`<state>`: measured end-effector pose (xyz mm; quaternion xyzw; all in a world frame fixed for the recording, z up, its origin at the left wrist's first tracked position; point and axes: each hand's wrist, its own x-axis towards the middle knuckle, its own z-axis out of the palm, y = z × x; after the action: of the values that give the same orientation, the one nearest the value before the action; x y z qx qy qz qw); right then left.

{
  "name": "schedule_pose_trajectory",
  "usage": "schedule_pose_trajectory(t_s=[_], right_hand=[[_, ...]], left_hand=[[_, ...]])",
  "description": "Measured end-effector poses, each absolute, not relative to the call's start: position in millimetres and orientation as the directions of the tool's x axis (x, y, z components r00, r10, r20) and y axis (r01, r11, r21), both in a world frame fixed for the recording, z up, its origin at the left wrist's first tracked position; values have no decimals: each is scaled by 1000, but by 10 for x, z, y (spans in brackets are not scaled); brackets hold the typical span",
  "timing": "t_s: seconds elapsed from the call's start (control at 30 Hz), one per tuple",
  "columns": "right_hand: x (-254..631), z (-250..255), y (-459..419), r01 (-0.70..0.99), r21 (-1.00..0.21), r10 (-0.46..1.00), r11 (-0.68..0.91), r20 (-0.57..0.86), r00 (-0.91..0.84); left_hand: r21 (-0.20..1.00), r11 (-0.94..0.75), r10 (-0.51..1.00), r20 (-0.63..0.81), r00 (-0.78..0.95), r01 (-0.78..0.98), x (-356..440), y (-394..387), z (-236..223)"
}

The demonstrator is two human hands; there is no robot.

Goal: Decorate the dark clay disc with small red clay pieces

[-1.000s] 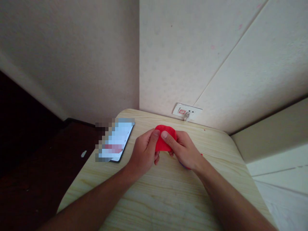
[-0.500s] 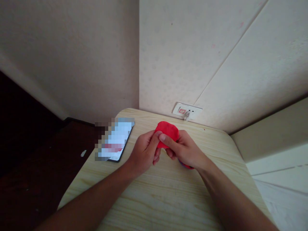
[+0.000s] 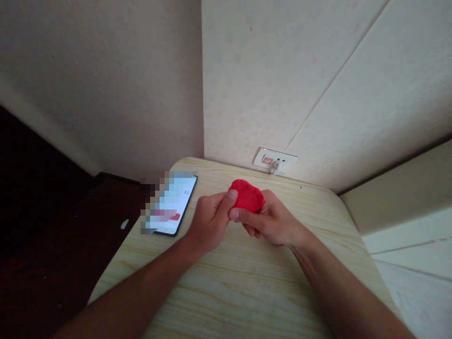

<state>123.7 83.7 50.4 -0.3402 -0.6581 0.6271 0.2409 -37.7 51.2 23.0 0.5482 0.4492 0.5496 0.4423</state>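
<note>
A flattened, soft red piece of modelling clay (image 3: pixel 248 195) with an uneven edge is held up over the middle of the table (image 3: pixel 226 292). My left hand (image 3: pixel 213 219) pinches its left side, thumb on top and fingers tucked underneath. On the lower right edge, my right hand (image 3: pixel 266 219) is closed around it, its thumb lying along the near rim beside the left thumb. The fingers beneath the clay are mostly hidden. A sliver of something red shows under my right wrist; the rest of it is covered.
At the left of the tabletop lies a phone (image 3: pixel 173 207) with a lit screen, partly blurred out. A wall socket (image 3: pixel 275 160) with a clear plug sits just behind the table's back edge. Walls meet in a corner behind, and a pale panel (image 3: pixel 399 197) stands at right.
My right thumb has slid down to the near edge of the clay, showing more of its face. The clay is tilted differently. The red and purple thing under my right wrist is now more covered.
</note>
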Motion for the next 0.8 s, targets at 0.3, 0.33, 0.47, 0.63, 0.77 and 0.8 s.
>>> schedule_pose_trajectory(t_s=[0.3,0.33,0.47,0.63,0.77,0.8], right_hand=[[1212,567,820,184,-980,765,-73,-173,-621],[1199,568,812,172,-983,769,-65,-159,-620],[1161,552,782,98,-991,771,-87,-130,-623],[1148,506,777,59,-988,815,-141,-150,-560],[1175,516,782,99,-972,771,-212,-229,-594],[1185,526,783,104,-968,764,-229,-246,-597]], left_hand=[[981,-196,975,196,103,-10,-365,500,222],[982,-191,978,191,80,-9,-364,498,213],[986,-163,987,163,7,-24,-363,500,163],[988,-140,989,143,45,-69,-363,519,164],[984,-173,985,173,-2,-43,-369,512,216],[983,-182,983,182,-4,-34,-373,508,226]])
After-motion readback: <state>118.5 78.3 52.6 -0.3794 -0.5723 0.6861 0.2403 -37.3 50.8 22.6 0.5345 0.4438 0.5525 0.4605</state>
